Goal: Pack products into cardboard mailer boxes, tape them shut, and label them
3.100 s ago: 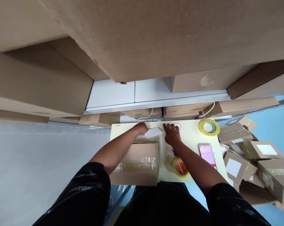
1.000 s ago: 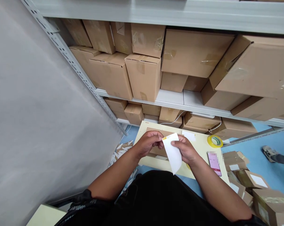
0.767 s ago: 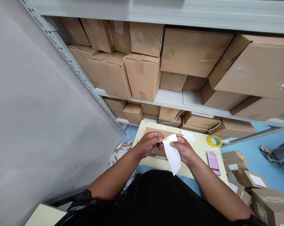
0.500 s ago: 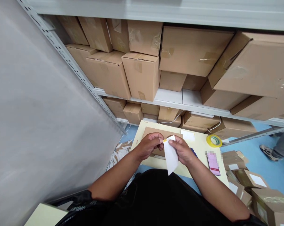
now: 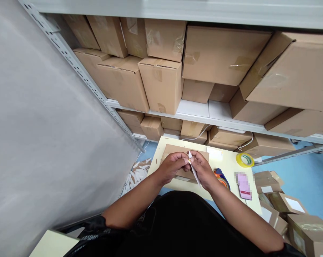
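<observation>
White paper label (image 5: 193,170) pinched edge-on between left hand (image 5: 172,166) and right hand (image 5: 202,168), fingertips closed on its top | held above flat brown cardboard box (image 5: 177,151) on pale yellow table (image 5: 228,165) | shelf cartons (image 5: 161,80) taped shut, contents hidden

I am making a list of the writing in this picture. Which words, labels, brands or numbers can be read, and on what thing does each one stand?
No text can be read.
White label pinched by the left hand and right hand: seen edge-on, print not legible.
Phone on the table: screen blurred.
Labels on the small boxes: look blank, too small to tell.
Sleeve: print too dark.
</observation>
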The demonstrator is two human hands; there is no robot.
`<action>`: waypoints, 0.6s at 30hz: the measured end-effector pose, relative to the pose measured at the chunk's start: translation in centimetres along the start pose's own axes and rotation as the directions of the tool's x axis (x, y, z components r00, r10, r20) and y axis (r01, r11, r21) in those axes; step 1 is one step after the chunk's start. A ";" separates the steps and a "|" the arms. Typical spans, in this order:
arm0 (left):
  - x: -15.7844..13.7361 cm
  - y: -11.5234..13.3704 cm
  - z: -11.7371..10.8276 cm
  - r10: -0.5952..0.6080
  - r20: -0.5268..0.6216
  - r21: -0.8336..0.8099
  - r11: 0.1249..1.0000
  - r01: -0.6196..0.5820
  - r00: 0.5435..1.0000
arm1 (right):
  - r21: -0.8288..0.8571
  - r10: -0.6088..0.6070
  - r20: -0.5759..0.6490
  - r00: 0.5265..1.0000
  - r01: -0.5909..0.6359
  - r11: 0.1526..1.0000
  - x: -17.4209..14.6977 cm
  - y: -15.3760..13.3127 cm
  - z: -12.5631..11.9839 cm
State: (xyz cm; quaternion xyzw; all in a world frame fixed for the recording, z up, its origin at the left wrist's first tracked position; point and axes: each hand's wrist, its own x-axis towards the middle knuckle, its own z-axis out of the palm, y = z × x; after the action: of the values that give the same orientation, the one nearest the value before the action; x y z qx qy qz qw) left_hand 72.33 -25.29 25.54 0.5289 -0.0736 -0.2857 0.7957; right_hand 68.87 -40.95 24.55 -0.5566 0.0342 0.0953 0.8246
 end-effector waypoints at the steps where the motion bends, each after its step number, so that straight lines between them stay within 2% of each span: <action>1: 0.0 0.0 -0.1 0.001 0.005 -0.005 1.000 -0.001 1.000 | 0.001 0.000 0.001 1.000 0.000 1.000 0.1 0.0 0.0; 9: 0.4 -0.4 -0.3 -0.007 -0.038 0.029 1.000 0.009 0.999 | -0.002 -0.021 0.013 1.000 0.021 1.000 0.5 0.9 -0.5; 13: 0.3 -0.3 -0.4 0.006 -0.056 0.040 0.999 -0.003 0.998 | -0.135 -0.058 -0.097 0.994 0.044 0.990 0.5 0.9 -1.3; 18: -0.1 0.1 -0.6 0.027 0.006 0.042 0.999 -0.028 1.000 | -0.290 -0.137 -0.185 0.973 0.079 0.954 0.2 -0.2 -1.8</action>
State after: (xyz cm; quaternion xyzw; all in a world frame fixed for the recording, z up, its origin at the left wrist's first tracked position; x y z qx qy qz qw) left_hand 72.54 -24.73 25.43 0.5436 -0.0891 -0.2747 0.7881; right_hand 69.15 -42.67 23.99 -0.6757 0.0738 -0.0037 0.7335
